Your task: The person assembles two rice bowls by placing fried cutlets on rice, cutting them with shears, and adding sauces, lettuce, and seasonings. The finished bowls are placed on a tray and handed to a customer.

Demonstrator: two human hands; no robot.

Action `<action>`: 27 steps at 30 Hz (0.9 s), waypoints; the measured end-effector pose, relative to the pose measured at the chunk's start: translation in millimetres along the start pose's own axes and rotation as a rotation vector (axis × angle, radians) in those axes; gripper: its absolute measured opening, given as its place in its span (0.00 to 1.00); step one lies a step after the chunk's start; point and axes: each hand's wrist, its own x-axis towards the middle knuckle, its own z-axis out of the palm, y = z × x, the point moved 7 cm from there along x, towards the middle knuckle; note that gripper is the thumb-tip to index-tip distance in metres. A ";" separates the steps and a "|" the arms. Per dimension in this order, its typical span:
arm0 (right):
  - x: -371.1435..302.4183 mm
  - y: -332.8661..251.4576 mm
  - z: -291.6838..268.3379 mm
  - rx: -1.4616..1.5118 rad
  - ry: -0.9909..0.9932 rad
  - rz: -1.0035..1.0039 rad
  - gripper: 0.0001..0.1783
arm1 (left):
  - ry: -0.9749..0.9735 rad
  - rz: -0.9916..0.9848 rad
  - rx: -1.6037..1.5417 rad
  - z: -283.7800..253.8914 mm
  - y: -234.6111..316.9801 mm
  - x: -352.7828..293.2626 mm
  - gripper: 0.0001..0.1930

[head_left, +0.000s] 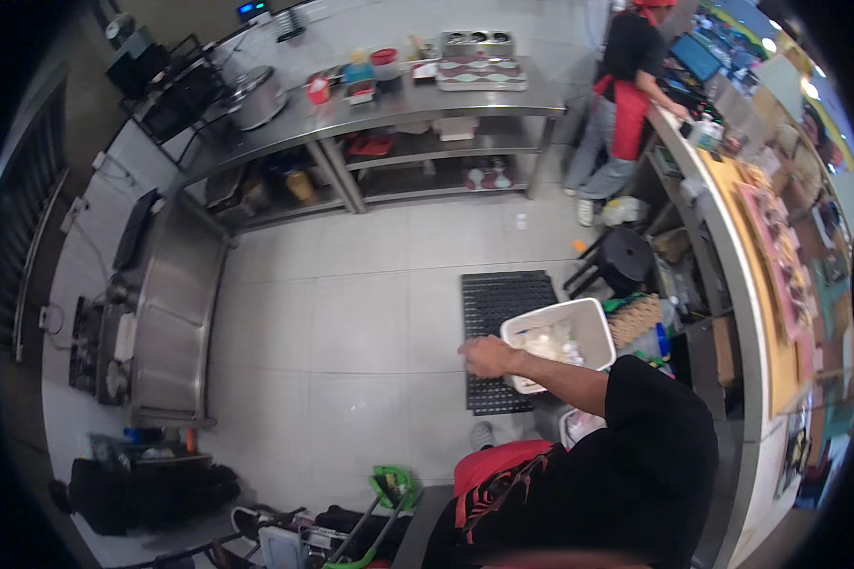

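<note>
My right hand reaches out to the left from a black sleeve, fingers curled in; whatever they may hold is hidden. It is over the left edge of a white rectangular tub, and the forearm crosses above the tub's near side. Inside the tub lie pale, crumpled, see-through pieces that look like plastic. Beneath the hand is a black slotted floor mat. My left hand is out of the picture. A red apron with a dark pattern covers my front.
A person in a red apron stands at the far right counter. A black stool is beyond the tub. Steel tables line the back, and another steel unit stands left. A green dustpan is near me.
</note>
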 end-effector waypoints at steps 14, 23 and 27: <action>-1.9 127.8 118.9 0.174 -0.403 0.256 0.28 | -0.005 -0.163 -0.038 -26.1 61.9 -9.8 0.24; 36.6 292.4 148.8 0.854 -0.139 0.589 0.16 | 0.060 -0.117 -0.084 6.4 279.4 148.4 0.25; 141.4 359.5 79.8 1.034 0.118 0.614 0.16 | 0.051 -0.040 -0.079 22.5 427.5 213.3 0.26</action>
